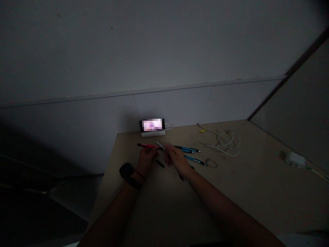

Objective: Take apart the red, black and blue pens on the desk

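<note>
My left hand (147, 156) pinches a red pen (147, 145) with a dark end, held nearly level above the table. Close beside it, my right hand (174, 157) has its fingers closed around a thin pale stick-like piece (160, 144), whose kind I cannot make out. The hands almost meet at the red pen's right end. Under and between them lies a short black piece (160, 164), perhaps a cap. Blue pens (187, 149) with dark ends lie just beyond my right hand, and another blue pen (194, 159) rests to its right. Dark parts show beneath my right wrist.
A lit phone (152, 125) leans on a white block (153, 133) by the wall. Tangled white cable (226, 142) lies at the back right, with a thin loop (211, 163) nearer. A white adapter (295, 159) sits far right. The table's left edge (109, 157) is close to my left hand.
</note>
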`<state>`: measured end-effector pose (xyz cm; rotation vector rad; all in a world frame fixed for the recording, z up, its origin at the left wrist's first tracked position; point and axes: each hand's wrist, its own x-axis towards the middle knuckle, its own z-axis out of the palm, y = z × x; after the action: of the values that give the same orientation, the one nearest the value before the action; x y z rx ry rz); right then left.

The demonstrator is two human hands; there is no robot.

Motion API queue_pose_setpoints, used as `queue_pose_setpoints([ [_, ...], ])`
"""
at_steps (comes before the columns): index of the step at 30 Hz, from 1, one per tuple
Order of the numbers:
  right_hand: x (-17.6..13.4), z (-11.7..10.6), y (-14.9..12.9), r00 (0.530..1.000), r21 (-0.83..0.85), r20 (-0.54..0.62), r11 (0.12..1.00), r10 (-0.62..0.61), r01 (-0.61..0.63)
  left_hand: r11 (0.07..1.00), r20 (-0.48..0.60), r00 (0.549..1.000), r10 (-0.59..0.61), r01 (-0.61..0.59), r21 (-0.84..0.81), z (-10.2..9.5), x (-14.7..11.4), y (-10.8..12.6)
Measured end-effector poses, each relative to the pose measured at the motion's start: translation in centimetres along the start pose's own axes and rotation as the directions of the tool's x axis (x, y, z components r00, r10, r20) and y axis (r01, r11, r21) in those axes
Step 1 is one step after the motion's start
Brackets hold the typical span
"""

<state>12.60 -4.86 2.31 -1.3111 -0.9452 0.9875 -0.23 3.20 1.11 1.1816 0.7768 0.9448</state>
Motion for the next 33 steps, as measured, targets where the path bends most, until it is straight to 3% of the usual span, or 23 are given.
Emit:
queue_pose_setpoints([
  [10,-0.01,0.19,0.26,1.000,0.057,-0.018,0.998,0.005,-0.004,0.999,-0.016,1.000,-0.007,0.006,-0.038,0.10,0.10,0.07],
  [25,0.20,0.07,0.53,1.000,0.009,-0.011,1.000,-0.023,0.023,0.999,-0.023,1.000,-0.017,0.016,-0.035,0.26,-0.17,0.38],
  [33,-0.02,0.11,0.25,0.997,-0.005,-0.066,0.999,-0.045,0.045,0.998,-0.053,0.998,-0.023,0.020,-0.060,0.34,-0.26,0.53],
])
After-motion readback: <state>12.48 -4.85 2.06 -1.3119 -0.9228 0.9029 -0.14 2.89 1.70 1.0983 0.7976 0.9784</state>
